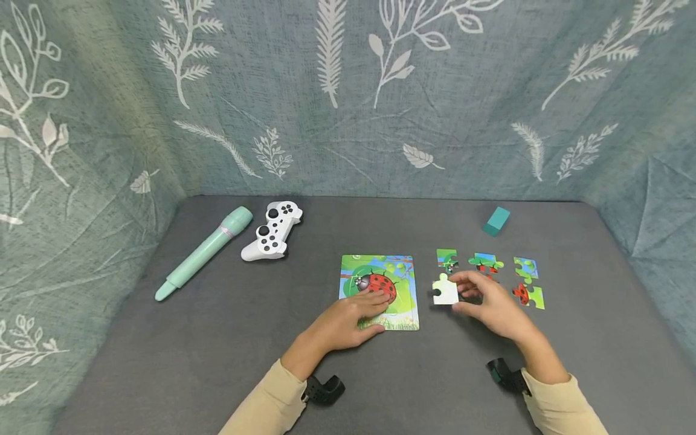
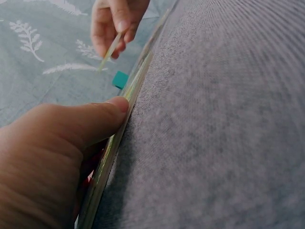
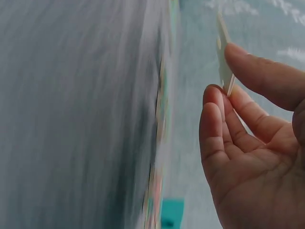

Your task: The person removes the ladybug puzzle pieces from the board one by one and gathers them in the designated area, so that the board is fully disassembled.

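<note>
My right hand point(image 1: 492, 305) pinches a puzzle piece point(image 1: 446, 290) between thumb and fingers, its pale side showing in the head view. In the right wrist view the piece point(image 3: 224, 57) is seen nearly edge-on, held off the table. My left hand point(image 1: 350, 317) rests on a square picture board point(image 1: 402, 302) with a red ladybug on green leaves, fingers extended over the picture. In the left wrist view its thumb point(image 2: 102, 119) lies against the board's edge. Beyond the right hand lie several loose puzzle pieces point(image 1: 447, 258), some partly hidden by its fingers.
A teal block point(image 1: 496, 221) stands behind the loose pieces. To the left are a white game controller point(image 1: 274, 232) and a mint-green microphone-shaped object point(image 1: 203, 254). Patterned green cloth point(image 1: 348, 121) hangs at the back and sides of the grey table point(image 1: 217, 350).
</note>
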{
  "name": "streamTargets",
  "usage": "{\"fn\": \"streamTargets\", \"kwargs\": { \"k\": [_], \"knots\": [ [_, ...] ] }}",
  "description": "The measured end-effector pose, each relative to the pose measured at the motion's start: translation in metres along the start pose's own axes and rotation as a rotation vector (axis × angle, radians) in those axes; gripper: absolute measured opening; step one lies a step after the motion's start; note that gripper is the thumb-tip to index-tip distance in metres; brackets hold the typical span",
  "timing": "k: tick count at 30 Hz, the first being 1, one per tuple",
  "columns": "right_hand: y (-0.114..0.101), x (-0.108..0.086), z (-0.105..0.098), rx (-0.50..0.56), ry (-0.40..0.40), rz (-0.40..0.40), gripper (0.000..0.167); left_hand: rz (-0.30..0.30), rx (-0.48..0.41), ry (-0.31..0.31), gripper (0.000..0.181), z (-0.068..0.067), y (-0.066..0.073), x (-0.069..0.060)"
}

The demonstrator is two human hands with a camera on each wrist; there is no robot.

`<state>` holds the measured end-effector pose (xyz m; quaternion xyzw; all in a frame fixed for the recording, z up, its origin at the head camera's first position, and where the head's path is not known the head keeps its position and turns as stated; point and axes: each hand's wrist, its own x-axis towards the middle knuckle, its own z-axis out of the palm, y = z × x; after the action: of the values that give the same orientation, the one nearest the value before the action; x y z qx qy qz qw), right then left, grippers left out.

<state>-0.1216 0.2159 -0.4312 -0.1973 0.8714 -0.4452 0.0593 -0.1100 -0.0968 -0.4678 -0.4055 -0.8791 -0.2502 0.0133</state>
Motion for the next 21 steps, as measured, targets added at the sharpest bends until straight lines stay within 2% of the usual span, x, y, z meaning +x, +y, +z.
{"fn": "streamTargets", "kwargs": {
  "k": [4, 14, 21],
  "knots": [
    [0.012, -0.016, -0.018, 0.012, 0.035, 0.015, 0.044, 0.007, -0.002, 0.008, 0.048, 0.001, -0.001, 0.0],
    [0.038, -0.063, -0.06, -0.054, 0.088, 0.142, 0.046, 0.016, -0.012, 0.014, 0.048, 0.002, 0.0, 0.001],
    [0.063, -0.093, -0.081, 0.002, 0.105, 0.222, 0.047, 0.03, -0.01, 0.039, 0.047, 0.003, -0.001, -0.001]
  ]
}}
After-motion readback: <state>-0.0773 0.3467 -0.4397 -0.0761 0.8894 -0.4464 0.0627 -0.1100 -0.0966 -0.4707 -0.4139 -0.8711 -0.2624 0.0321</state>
